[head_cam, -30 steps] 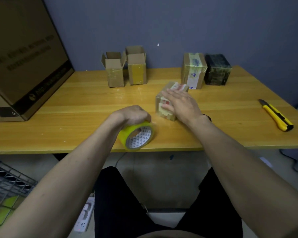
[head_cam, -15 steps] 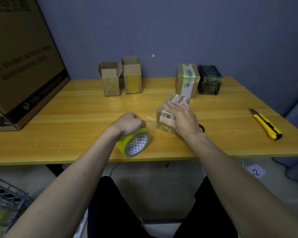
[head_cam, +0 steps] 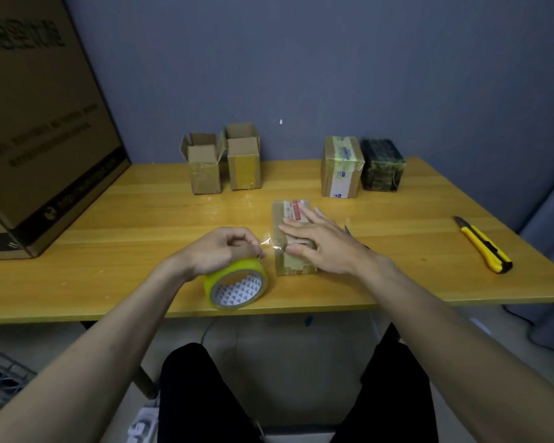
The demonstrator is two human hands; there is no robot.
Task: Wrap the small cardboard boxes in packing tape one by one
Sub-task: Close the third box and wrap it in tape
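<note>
**Tape pulled clear of the roll, box squared up under the palm**

We're looking down at the table [head_cam: 109, 219] and things have shifted in the last second. The box [head_cam: 290, 247] we're wrapping sat at an angle a moment ago; now it lies squared to us near the front middle of the table, long side running away from us. Our right hand [head_cam: 320, 243] lies flat on top of it, fingers straight and spread, pressing it down and gripping nothing. Our left hand [head_cam: 219, 249] has lifted a little off the tape roll [head_cam: 235, 287], which stands on edge close to the table's front edge, just left of the box. The fingers are curled and pinching a clear strip of tape [head_cam: 269, 247] that now stretches across the gap to the box's left side.

We read that as a fresh wrap starting: the strip looks anchored on the box, so drawing out more tape and turning the box should come next. The thin strip could twist or fold onto itself.

Further back, two open boxes [head_cam: 221, 167] stand near the wall, apparently waiting, and a taped box [head_cam: 341, 169] with a dark wrapped box [head_cam: 383, 164] stand to their right. A yellow knife [head_cam: 483, 246] lies far right, untouched
</note>
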